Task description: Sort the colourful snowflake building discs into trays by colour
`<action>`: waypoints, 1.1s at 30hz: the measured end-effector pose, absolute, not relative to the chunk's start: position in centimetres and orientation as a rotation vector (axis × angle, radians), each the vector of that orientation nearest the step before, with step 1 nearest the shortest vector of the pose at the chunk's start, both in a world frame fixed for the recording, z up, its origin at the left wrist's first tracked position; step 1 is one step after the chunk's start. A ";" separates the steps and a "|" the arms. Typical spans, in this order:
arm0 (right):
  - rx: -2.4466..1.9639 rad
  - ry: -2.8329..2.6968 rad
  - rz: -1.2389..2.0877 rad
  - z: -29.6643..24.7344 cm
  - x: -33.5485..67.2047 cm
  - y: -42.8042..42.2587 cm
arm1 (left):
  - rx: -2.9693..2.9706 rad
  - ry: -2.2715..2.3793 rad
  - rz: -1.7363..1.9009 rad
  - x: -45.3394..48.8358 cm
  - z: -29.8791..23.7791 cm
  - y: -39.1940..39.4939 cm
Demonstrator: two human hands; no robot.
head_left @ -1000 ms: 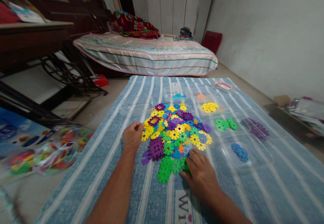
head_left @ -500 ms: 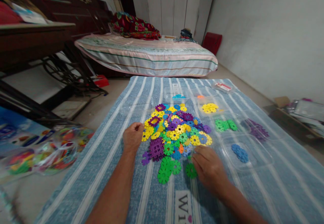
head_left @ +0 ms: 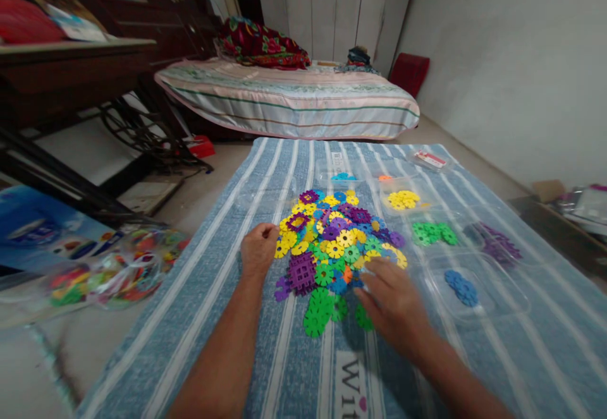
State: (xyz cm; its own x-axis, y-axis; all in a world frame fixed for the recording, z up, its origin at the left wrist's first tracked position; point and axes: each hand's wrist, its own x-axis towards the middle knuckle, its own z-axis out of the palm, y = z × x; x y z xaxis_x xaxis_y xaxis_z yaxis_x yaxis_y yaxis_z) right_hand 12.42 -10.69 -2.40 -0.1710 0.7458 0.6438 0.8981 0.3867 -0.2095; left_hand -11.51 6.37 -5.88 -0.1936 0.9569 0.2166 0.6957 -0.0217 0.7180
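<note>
A heap of coloured plastic snowflake discs [head_left: 332, 242] lies on a blue striped mat [head_left: 227, 318]. My left hand [head_left: 258, 251] rests curled in a loose fist at the heap's left edge, beside yellow discs. My right hand [head_left: 391, 302] lies palm down with fingers spread over the heap's lower right, covering part of a green disc [head_left: 363, 318]. More green discs [head_left: 320, 311] sit at the heap's near edge, next to a large purple square piece [head_left: 301, 272].
Clear trays at the right hold sorted discs: yellow [head_left: 403, 200], green [head_left: 431, 234], purple [head_left: 497, 245], blue [head_left: 459, 287]. A bag of toys [head_left: 114, 267] lies on the floor at the left. A bed [head_left: 294, 100] and dark furniture stand behind.
My right hand slid up and right from the green discs to the heap's edge, leaving a green disc near it. The left hand stayed put. The camera shifted slightly.
</note>
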 end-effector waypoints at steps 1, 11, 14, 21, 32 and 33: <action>-1.391 -1.998 -0.205 -3.0 10.8 -11.2 | 1.729 1.923 1.051 -11.5 -5.9 6.3; -1.472 -2.246 0.084 -5.1 5.5 -11.9 | 1.711 1.920 1.056 -11.4 -5.6 6.3; -1.453 -2.205 0.039 -6.0 5.3 -12.0 | 1.696 1.917 1.046 -11.5 -5.5 6.3; -1.355 -1.953 0.056 -5.6 6.0 -12.6 | 1.689 1.930 1.019 -11.6 -5.2 6.6; -1.688 -1.689 -0.566 0.3 19.6 -9.1 | 1.707 1.929 1.023 -11.8 -5.5 6.7; -1.764 -1.628 -0.641 0.7 20.7 -8.8 | 1.719 1.929 1.022 -11.8 -5.6 6.7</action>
